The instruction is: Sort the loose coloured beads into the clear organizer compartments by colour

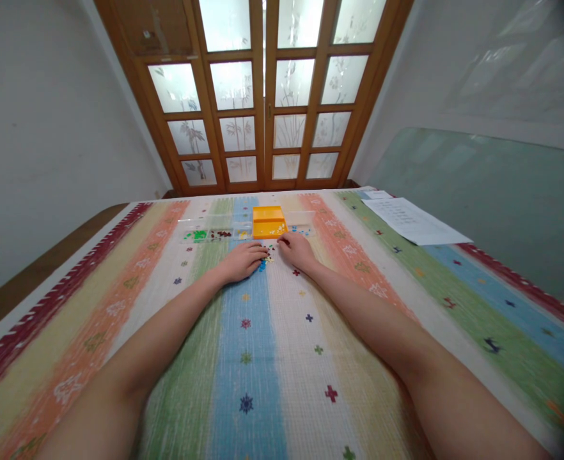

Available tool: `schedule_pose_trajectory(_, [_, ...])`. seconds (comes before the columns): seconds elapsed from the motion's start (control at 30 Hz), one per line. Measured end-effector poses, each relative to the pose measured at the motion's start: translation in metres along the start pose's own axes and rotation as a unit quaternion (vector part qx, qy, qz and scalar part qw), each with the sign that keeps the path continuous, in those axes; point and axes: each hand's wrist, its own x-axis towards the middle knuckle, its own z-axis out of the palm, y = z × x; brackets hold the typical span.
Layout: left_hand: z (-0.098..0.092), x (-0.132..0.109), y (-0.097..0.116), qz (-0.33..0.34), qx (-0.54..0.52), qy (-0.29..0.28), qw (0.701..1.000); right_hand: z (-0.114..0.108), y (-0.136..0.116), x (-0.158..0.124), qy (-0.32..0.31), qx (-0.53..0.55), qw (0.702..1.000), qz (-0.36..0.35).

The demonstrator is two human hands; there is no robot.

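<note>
My left hand [242, 260] lies palm down on the striped tablecloth, its fingers stretched out beside a loose pile of small pieces. Blue pieces [262, 264] are by its fingertips, with pale and dark ones close by. My right hand [297, 251] is at the near right corner of a yellow-orange box [268, 214], fingers curled together; whatever they pinch is too small to make out. White pieces [278, 229] lie in that box. To its left, clear trays hold green pieces [196, 235], dark red pieces [221, 234] and yellow pieces [242, 234].
A clear tray with blue and white pieces [301, 230] stands right of the box. Sheets of paper [409, 219] lie at the right side of the table. Beyond the striped tablecloth [248, 377] are wooden glass doors [265, 108] and a pale green panel [493, 204].
</note>
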Motion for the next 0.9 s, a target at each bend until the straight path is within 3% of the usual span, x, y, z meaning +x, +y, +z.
schedule_pose_trajectory(0.3, [-0.004, -0.001, 0.004, -0.003, -0.010, 0.015, 1.000, -0.003, -0.002, -0.001, 0.000, -0.009, 1.000, -0.005])
schedule_pose_trajectory(0.53, [-0.001, -0.002, -0.009, -0.077, -0.114, 0.125, 0.983, -0.003, -0.002, 0.000, -0.012, -0.006, 1.000, -0.008])
schedule_pose_trajectory(0.7, [-0.002, -0.010, -0.032, -0.201, -0.187, 0.229, 0.934, -0.003, -0.002, 0.000, -0.018, 0.001, 1.000, -0.017])
schedule_pose_trajectory(0.8, [-0.003, -0.016, -0.050, -0.303, -0.232, 0.263, 0.886, -0.004, -0.003, -0.001, -0.023, 0.007, 0.999, -0.030])
schedule_pose_trajectory(0.9, [-0.003, -0.022, -0.066, -0.363, -0.269, 0.302, 0.839, -0.005, -0.006, -0.002, -0.034, 0.010, 0.998, -0.057])
